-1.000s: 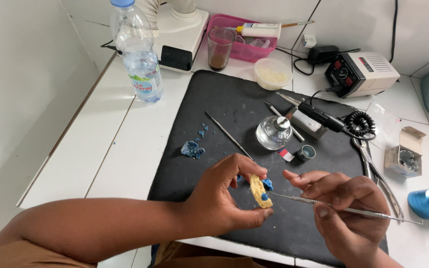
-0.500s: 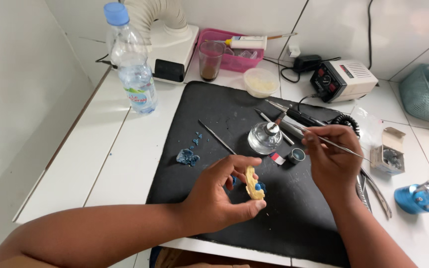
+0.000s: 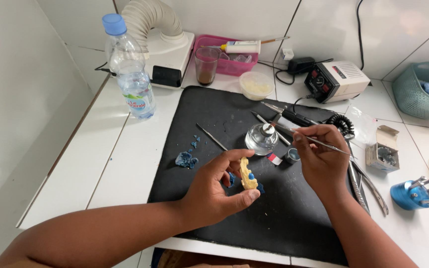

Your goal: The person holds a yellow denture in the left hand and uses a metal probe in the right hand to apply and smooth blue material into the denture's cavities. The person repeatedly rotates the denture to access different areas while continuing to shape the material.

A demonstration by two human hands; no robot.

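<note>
Left hand (image 3: 214, 191) pinching yellow dental cast (image 3: 247, 174) upright, right hand (image 3: 321, 156) gripping metal tool (image 3: 301, 135), tip toward glass burner (image 3: 261, 139)

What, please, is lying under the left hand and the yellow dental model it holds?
Under the left hand and the yellow dental model lies the black mat. Blue bits peek out beside the model; anything under the palm is covered.
</note>
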